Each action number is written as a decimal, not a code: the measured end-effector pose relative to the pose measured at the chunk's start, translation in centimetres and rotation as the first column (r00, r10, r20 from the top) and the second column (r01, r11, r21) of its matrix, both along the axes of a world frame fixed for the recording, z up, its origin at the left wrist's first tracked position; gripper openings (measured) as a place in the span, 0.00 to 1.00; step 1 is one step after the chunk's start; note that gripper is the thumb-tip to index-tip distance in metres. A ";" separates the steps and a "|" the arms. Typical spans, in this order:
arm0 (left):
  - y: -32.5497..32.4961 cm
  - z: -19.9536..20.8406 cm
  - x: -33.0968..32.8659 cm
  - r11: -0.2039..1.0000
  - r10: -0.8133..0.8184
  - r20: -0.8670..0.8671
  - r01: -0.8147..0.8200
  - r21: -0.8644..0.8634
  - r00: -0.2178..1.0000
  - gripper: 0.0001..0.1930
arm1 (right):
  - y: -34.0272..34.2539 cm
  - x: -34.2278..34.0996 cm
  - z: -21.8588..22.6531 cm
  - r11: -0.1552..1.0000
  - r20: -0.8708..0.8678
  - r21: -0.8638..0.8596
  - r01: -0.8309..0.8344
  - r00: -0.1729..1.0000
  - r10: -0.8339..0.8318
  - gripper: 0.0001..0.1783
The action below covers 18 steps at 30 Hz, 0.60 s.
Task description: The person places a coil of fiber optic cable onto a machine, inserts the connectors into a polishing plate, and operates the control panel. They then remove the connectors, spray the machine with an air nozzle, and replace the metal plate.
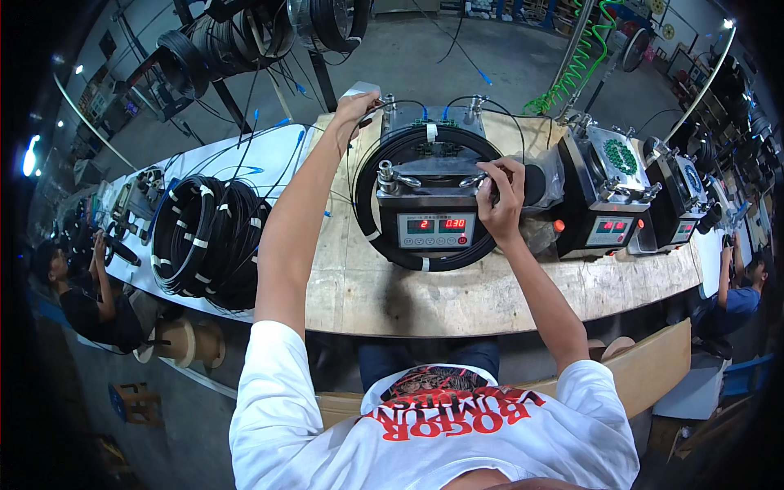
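In front of me stands a machine [433, 231] with a red-digit display and a metal top plate. A coil of black cable [369, 220] with white ties hangs around it. My right hand [501, 196] is closed on a metal clamp [476, 180] at the machine's front right corner; a matching clamp [396, 176] sits front left. My left hand [358, 106] reaches past the machine's far left corner, fingers curled, beside a metal post [389, 104]. Something white [364, 86] shows behind that hand; what the fingers hold is hidden. Blue-tipped cables [425, 112] enter the machine's far side.
Black cable coils [208, 237] lie on the white table to the left. Two similar machines [608, 192] [684, 192] stand right, with a clear bottle [541, 234] nearer. Cable spools [220, 49] hang beyond, and a green coiled hose [563, 86] hangs at back. People [90, 298] [739, 286] sit at both sides.
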<state>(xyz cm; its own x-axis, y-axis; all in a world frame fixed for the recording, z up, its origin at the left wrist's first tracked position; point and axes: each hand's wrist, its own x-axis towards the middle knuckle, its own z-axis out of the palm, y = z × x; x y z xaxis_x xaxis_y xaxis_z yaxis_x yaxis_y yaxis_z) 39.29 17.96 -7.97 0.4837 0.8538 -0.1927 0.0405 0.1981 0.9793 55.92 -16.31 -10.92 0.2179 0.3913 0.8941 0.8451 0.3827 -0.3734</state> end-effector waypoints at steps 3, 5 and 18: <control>-1.2 0.1 0.8 0.996 -0.073 0.144 0.078 -0.031 0.987 0.18 | -0.3 0.8 -0.5 1.000 0.027 -0.007 0.026 0.999 -0.025 0.18; -1.6 0.3 0.9 0.997 -0.044 0.143 0.052 -0.053 0.989 0.26 | -0.3 0.8 -0.5 1.000 0.031 -0.013 0.024 0.999 -0.023 0.19; -2.5 0.1 1.5 0.986 0.105 0.109 -0.089 -0.141 0.988 0.18 | -0.4 1.0 -0.6 0.999 0.035 -0.035 0.020 0.999 -0.019 0.24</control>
<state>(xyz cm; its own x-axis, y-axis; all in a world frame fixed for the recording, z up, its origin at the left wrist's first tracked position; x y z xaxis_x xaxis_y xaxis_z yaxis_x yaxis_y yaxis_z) 40.77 15.45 -7.88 0.4253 0.8676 -0.2577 -0.0973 0.3269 0.9401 56.96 -16.75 -11.48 0.1951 0.4189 0.8868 0.8649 0.3529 -0.3570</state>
